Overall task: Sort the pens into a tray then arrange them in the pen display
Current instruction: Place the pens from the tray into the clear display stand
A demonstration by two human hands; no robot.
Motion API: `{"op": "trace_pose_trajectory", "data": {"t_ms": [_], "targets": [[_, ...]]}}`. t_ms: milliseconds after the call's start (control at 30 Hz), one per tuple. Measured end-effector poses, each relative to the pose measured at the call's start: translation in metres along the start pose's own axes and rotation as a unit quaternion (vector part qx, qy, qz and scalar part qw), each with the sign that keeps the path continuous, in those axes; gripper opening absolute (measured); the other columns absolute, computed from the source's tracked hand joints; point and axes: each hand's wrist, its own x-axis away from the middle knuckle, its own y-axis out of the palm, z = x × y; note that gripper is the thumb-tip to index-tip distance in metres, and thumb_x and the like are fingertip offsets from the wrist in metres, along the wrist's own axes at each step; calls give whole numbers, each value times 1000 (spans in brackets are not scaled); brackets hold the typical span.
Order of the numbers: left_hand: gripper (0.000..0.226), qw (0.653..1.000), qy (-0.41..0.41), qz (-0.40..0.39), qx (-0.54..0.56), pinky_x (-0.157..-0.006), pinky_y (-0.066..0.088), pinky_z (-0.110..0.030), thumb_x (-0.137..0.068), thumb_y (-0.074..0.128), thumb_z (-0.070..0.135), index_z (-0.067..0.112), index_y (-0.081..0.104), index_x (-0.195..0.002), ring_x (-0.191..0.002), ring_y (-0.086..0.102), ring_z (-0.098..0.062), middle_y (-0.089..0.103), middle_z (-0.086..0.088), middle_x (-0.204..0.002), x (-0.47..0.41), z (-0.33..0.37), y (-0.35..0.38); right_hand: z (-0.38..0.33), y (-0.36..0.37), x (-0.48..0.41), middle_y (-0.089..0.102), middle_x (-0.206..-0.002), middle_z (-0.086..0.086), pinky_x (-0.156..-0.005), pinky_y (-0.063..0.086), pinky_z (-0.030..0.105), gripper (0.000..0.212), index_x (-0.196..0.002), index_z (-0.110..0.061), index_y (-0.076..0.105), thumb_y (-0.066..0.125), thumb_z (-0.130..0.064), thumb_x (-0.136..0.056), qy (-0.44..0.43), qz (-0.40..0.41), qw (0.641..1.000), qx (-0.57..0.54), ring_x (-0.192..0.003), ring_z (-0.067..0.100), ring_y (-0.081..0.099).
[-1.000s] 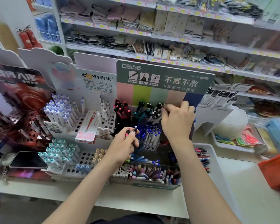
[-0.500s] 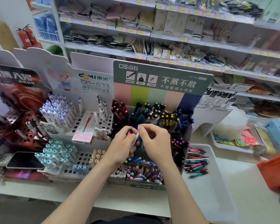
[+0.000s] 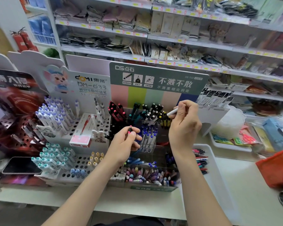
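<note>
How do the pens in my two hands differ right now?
The dark pen in the left hand has a pink band; the white pen in the right hand is plain white where it shows. The dark pen stands nearly upright; the white pen slants and is held higher. Both are pinched by a hand, not yet slotted.

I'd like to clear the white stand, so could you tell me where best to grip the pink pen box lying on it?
Take the pen box across its long sides near the pink front end, coming from above and in front: it lies with that end toward you, and upright pens crowd its far end.
</note>
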Motion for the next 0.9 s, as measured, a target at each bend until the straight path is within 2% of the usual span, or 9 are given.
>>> {"op": "trace_pose_trajectory", "data": {"t_ms": [133, 267, 367, 433, 533, 633, 700, 800, 900], "targets": [[25, 1000, -3, -14, 6, -79, 59, -32, -114, 42, 19, 17, 66, -118, -77, 68, -14, 75, -5, -97, 1, -1, 1, 8, 9, -1, 67, -80, -1, -65, 55, 41, 15, -111, -6, 61, 50, -16, -114, -76, -69, 994, 23, -70, 17, 66], [24, 1000, 3, -15, 1, -81, 60, -33, -114, 43, 20, 19, 67, -119, -78, 69, -14, 76, -3, -97, 1, -1, -2, 8, 14, -1, 69, -86, 5, -65, 52, 28, 16, -110, -3, 65, 52, -13, -112, -157, -64, 984, 61, -70, 18, 66], [24, 1000, 7, -11, -4, -84, 61, -35, -114, 45, 20, 24, 68, -119, -79, 68, -13, 76, -2, -97, 2, -1, -6, 17, 24, -6, 68, -79, 0, -64, 58, 40, 11, -110, -11, 61, 52, -17, -112, -96, -158, 981, 54, -67, 18, 67], [24, 1000, 11, -10, -14, -78, 59, -32, -113, 47, 21, 28, 68, -121, -76, 66, -12, 76, -1, -96, 3, -1, -7, 21, 29, -8, 68, -76, -5, -64, 59, 43, 7, -113, -15, 59, 53, -17, -111, -50, -221, 973, 45, -67, 14, 68], [25, 1000, 7, -19, -12, -64, 47, -30, -112, 50, 20, 33, 67, -126, -69, 54, -15, 72, 4, -87, 4, -1, -9, 19, 27, -11, 73, -84, -2, -65, 59, 38, 8, -113, -12, 60, 62, -18, -107, -48, -200, 978, 41, -72, 14, 71], [29, 999, -13, -27, 20, -59, 38, -31, -111, 51, 14, 30, 67, -129, -65, 45, -14, 64, 1, -83, 2, -1, -10, 23, 29, -7, 67, -95, 2, -56, 52, 35, 14, -98, -12, 71, 75, -26, -99, -91, -147, 971, 165, -76, 25, 66], [36, 998, -31, -30, 52, -59, 37, -31, -109, 44, 6, 24, 67, -131, -64, 43, -13, 58, -7, -85, 0, 1, -9, 26, 34, -1, 59, -100, 3, -56, 45, 30, 16, -97, -15, 78, 77, -31, -97, -96, -154, 962, 203, -78, 26, 62], [48, 997, -42, -31, 63, -63, 42, -32, -106, 35, 1, 22, 68, -132, -68, 48, -14, 57, -6, -88, 0, 4, -10, 20, 36, 6, 58, -101, 5, -69, 54, 35, 16, -108, -11, 80, 72, -24, -101, -120, -159, 968, 151, -84, 24, 61], [41, 999, -26, -25, 40, -73, 51, -33, -108, 45, 5, 29, 69, -131, -73, 55, -13, 62, -2, -88, 1, 1, -13, -2, 29, 23, 64, -99, 2, -76, 50, 25, 15, -112, -10, 78, 69, -14, -101, -91, -127, 986, 49, -82, 14, 61]]}}
